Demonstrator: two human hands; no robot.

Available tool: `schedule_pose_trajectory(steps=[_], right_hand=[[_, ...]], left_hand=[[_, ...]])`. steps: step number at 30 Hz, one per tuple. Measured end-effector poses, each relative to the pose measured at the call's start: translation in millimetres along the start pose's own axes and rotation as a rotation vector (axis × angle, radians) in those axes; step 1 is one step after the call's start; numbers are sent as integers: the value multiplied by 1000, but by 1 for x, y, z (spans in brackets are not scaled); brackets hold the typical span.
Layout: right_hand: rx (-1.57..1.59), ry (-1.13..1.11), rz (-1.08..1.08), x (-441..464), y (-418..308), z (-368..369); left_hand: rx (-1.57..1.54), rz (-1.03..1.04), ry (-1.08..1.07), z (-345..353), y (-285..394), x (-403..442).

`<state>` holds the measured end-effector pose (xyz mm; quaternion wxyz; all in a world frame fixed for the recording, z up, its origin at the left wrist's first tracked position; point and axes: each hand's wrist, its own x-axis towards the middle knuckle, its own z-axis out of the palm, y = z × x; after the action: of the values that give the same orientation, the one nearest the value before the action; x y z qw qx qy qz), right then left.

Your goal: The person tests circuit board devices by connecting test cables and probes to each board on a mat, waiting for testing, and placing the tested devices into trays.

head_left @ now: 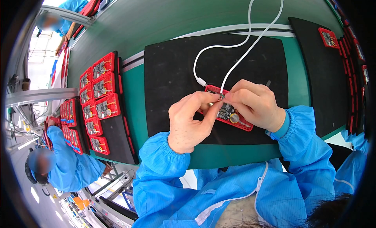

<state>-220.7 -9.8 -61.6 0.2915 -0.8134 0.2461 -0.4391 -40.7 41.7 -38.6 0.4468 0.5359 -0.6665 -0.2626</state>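
Head view, item one, the work surface: I list a black mat (pixel 176 63) on a green tabletop (pixel 293 59). Its far edge runs near a pale metal strip (pixel 266 27); its near edge lies just ahead of the blue sleeves (pixel 164 153). Mat surface shows on both sides of the hands and beyond them. Green margins separate it from a group of red trays with boards (pixel 106 106) at left and a second black mat (pixel 321 87) at right.

Item two, the hands: left hand (pixel 192 116), thumb and forefinger drawn together at the tips, knuckles outward; right hand (pixel 256 104), fingers curled, thumb and forefinger closing in from the opposite side. The two sets of fingertips meet. I cannot tell exactly what each pinches.

Item three, the workpiece: one red tray (pixel 247 127) on the mat, slanted, beneath and between the hands, holding a circuit board (pixel 224 111) with a round yellow part (pixel 234 118). One white cable (pixel 239 60) strand runs down to the joined fingertips; a white connector (pixel 201 82) sits by the tray's far left corner.
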Motion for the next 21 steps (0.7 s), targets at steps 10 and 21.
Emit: schedule_pose_trajectory(steps=[10, 21], right_hand=[[26, -22, -106, -1, 3, -1], [15, -24, -80, -2, 1, -1]], left_hand=[[15, 10, 54, -3, -2, -9], [-12, 39, 76, 3, -5, -12]])
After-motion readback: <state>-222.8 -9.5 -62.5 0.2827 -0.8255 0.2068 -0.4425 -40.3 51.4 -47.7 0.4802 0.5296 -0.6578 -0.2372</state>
